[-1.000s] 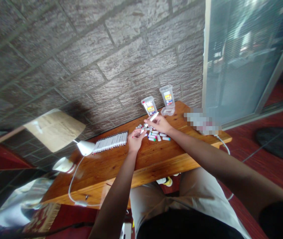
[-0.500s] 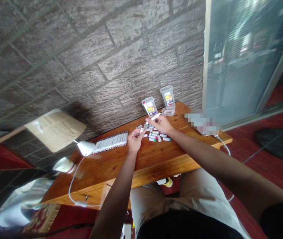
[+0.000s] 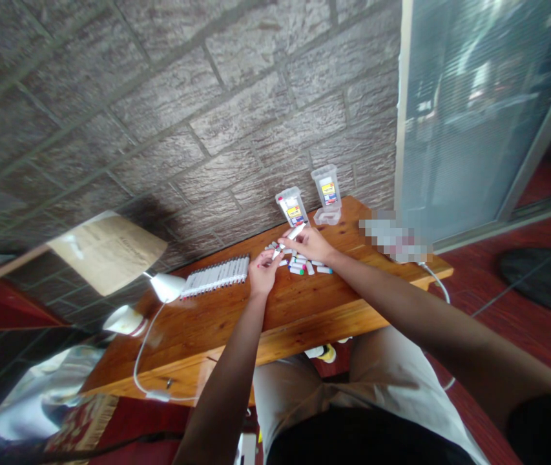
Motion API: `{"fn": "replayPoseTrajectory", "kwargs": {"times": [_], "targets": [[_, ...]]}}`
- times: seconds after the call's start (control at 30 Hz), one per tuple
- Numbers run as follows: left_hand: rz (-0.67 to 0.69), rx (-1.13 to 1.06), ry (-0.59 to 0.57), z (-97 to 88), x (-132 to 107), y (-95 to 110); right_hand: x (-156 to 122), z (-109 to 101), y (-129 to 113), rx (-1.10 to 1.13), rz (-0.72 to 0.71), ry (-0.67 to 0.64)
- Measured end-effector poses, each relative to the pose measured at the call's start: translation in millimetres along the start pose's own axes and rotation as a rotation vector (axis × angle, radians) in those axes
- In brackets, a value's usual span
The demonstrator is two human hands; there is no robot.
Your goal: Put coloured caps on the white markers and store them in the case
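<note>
My right hand (image 3: 314,245) pinches a white marker (image 3: 294,234), which slants down to the left. My left hand (image 3: 262,274) is closed on a small white marker cap (image 3: 277,254). The marker's lower end meets the cap or lies very close to it; my fingers partly cover the spot. Beneath and beside my hands is a pile of loose marker caps (image 3: 298,264), white with coloured ends. Left of my left hand, several white markers (image 3: 217,275) lie side by side in a neat row.
Against the brick wall stand two clear plastic boxes with yellow labels, a nearer one (image 3: 291,208) and a farther one (image 3: 327,185), with a clear lid (image 3: 327,216) by it. A lamp (image 3: 166,288) and a white cup (image 3: 124,321) are at the left. A blurred-out item (image 3: 395,239) lies right.
My right hand has moved slightly left and down, bringing the marker's end to the cap in my left hand. The marker is now tilted more steeply. My left hand has barely moved.
</note>
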State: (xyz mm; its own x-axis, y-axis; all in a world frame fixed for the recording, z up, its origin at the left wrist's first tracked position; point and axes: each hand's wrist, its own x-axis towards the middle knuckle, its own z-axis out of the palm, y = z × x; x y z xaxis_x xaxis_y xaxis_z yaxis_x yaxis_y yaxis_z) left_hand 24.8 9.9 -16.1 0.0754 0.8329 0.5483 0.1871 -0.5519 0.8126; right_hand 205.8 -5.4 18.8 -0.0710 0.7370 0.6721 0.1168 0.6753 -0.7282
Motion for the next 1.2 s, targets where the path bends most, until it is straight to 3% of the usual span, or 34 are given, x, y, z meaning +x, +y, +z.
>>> {"fn": "replayPoseTrajectory", "kwargs": {"times": [0.23, 0.37, 0.7, 1.2], "targets": [[-0.008, -0.007, 0.014, -0.2, 0, -3, 0, -7, 3, -0.140, 0.005, 0.085], [-0.013, -0.016, 0.025, 0.3, 0, -2, 1, -7, 5, -0.098, 0.023, 0.108], [0.001, -0.011, 0.012, 0.4, 0, 0, 1, -2, -4, 0.098, 0.039, 0.000], [-0.025, -0.029, -0.007, 0.2, 0, 1, 1, -1, 4, 0.008, -0.004, -0.045]]}}
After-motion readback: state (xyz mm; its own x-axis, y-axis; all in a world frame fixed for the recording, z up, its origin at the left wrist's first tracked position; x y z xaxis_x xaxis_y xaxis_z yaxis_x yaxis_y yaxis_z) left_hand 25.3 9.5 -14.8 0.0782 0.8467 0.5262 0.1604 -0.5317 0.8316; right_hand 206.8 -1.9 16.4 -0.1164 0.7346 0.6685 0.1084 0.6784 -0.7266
